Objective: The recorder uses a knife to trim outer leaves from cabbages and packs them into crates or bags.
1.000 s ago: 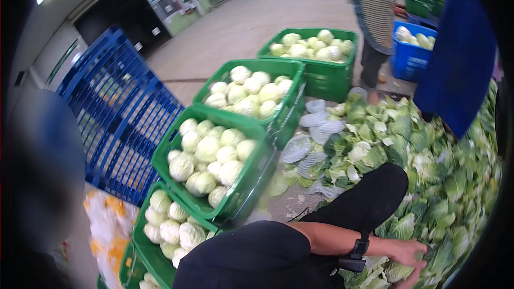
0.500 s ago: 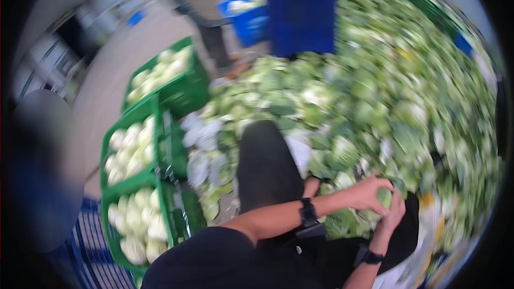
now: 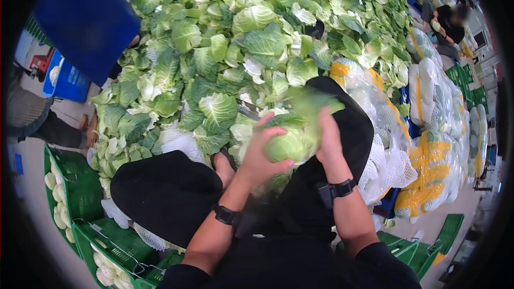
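Observation:
A pale green cabbage (image 3: 292, 143) is held over my lap, between my knees. My left hand (image 3: 261, 155) grips its left side, with the fingers curled over the top and the thumb underneath. At the right of the head sits my right hand (image 3: 330, 138), its fingers closed on a loose outer leaf (image 3: 313, 101). That leaf is smeared by motion and stands away from the top of the cabbage. Both wrists carry dark bands.
Trimmed leaves (image 3: 262, 43) are heaped in front of me. Green crates (image 3: 77, 192) of cabbages stand at my left. Bagged cabbages (image 3: 428, 176) are stacked to the right. A blue plastic sheet-like panel (image 3: 83, 21) is at the far left, and another person (image 3: 450, 27) sits far right.
The view has swung to the right, bringing the bagged stacks into sight. My hands, earlier close together around the cabbage, are now farther apart, with a leaf lifted off its top.

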Demonstrator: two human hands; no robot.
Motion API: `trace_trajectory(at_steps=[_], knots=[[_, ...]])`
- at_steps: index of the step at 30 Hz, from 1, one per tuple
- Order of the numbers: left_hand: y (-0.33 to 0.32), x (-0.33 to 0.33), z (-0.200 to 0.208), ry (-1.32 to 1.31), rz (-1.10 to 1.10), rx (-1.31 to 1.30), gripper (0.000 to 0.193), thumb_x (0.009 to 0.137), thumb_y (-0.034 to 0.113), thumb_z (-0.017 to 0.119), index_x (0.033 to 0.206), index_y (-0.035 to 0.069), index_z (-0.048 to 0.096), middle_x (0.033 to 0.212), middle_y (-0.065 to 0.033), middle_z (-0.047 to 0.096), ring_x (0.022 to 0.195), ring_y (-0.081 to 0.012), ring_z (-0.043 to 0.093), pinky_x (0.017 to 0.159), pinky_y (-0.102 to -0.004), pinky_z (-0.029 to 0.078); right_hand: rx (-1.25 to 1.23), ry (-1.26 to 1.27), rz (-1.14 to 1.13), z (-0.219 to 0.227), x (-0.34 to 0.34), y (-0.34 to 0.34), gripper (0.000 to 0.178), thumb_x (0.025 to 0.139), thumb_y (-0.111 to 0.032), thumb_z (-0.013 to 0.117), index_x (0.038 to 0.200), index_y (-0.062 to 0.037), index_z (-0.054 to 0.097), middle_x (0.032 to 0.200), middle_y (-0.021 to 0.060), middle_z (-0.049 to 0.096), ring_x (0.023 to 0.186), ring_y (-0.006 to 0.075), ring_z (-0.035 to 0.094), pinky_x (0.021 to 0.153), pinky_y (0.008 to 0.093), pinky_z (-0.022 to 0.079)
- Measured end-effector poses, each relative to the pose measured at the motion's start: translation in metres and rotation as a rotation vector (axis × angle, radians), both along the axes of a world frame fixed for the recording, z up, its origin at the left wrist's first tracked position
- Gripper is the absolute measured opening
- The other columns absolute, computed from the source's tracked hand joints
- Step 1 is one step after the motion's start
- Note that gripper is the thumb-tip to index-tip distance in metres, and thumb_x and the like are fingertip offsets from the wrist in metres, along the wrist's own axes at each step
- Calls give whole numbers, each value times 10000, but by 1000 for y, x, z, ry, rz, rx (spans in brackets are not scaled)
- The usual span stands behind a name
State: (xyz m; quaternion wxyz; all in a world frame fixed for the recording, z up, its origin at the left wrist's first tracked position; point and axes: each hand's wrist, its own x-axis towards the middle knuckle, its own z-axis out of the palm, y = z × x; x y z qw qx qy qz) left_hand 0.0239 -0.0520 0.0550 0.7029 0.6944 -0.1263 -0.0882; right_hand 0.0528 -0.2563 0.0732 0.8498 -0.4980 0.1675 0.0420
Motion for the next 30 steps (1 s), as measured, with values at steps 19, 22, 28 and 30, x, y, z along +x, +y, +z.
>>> trace_trajectory(at_steps=[19,22,28,30], knots=[[29,20,-38,230,324,-677,842,793,446,685,1444,-14,413,1356,-173,569,1253,-302,577,1064,-438,478,126,70,-183,-69,39,58,356,993,-245,668,1214,26,604,1108,111,691,973,210,692,855,367,566],[32,23,-41,446,350,-893,843,804,466,671,1444,-25,427,1390,-186,560,1269,-312,572,1072,-454,470,85,110,-56,-51,41,53,408,982,-283,685,1239,20,592,1113,116,692,990,218,695,872,378,568],[39,35,-39,328,231,-893,768,829,328,695,1456,-21,420,1324,-172,592,1211,-280,596,1059,-422,473,-59,86,369,3,31,65,517,884,-241,794,1252,72,612,1185,132,687,986,167,662,829,304,535],[30,37,-22,266,401,-758,722,852,272,708,1439,-40,427,1294,-170,608,1172,-287,619,1043,-423,484,-172,88,322,0,28,68,475,885,-229,792,1228,60,633,1148,109,700,959,163,661,824,306,530]])
